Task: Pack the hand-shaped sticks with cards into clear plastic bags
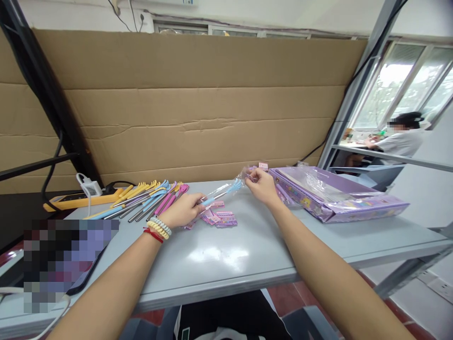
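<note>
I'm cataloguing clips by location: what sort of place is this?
Perhaps a small workroom: many similar colourful sticks lie on a plain grey table, a cardboard screen stands behind it, and another person sits near the windows.

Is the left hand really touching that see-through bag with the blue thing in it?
Touching. The head view shows the left hand closed on the near end of the clear bag.
</note>
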A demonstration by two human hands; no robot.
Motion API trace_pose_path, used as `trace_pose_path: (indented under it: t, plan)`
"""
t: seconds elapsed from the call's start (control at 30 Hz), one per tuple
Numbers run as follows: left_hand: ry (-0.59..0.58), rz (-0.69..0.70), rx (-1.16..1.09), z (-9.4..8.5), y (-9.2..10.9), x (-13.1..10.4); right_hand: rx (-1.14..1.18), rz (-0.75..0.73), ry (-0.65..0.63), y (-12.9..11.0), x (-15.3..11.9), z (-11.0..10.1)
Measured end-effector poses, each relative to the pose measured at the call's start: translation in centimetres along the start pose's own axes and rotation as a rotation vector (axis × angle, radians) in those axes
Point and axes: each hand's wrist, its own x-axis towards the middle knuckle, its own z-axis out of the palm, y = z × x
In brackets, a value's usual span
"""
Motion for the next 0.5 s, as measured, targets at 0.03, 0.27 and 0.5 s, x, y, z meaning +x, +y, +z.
trace_pose_path:
  t: [0.03,0.27,0.5]
  plan:
    - [-0.006,0.002,0.005,-0.02,-0.01,-0.02,0.012,0.030,-0.024,-0.12,-0.01,-0.06]
    - [-0.013,-0.004,0.001,-0.06,0.17,0.07,-0.177,0.101,0.117,-0.81,0.19,-0.46]
    - [0.002,-0.016,-0.008,-0.12,0.21,0.14,-0.140,0.130,0.168,-0.67,0.15,-0.65]
